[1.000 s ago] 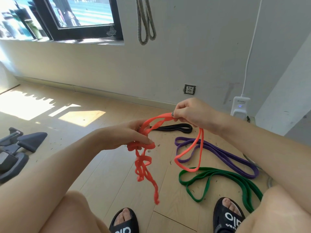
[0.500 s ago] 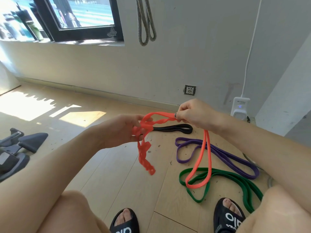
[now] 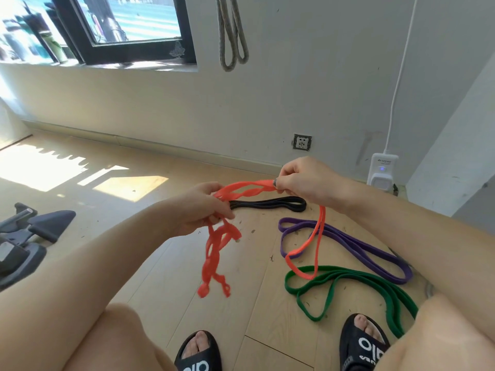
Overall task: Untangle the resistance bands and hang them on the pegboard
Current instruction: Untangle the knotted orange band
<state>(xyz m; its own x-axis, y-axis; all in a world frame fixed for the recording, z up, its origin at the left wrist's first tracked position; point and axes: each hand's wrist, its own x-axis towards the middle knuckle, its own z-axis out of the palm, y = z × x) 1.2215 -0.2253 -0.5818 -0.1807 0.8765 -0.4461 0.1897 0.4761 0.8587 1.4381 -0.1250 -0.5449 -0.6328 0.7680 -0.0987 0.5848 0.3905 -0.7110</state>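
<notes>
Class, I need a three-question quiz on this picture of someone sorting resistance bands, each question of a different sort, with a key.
1. True or false: both the left hand and the right hand grip the orange band.
2. Which band lies nearest the wall: A the green band, B the purple band, C the black band?
3. Fill in: the three loose bands lie on the wooden ____.

Key: 1 true; 2 C; 3 floor.
</notes>
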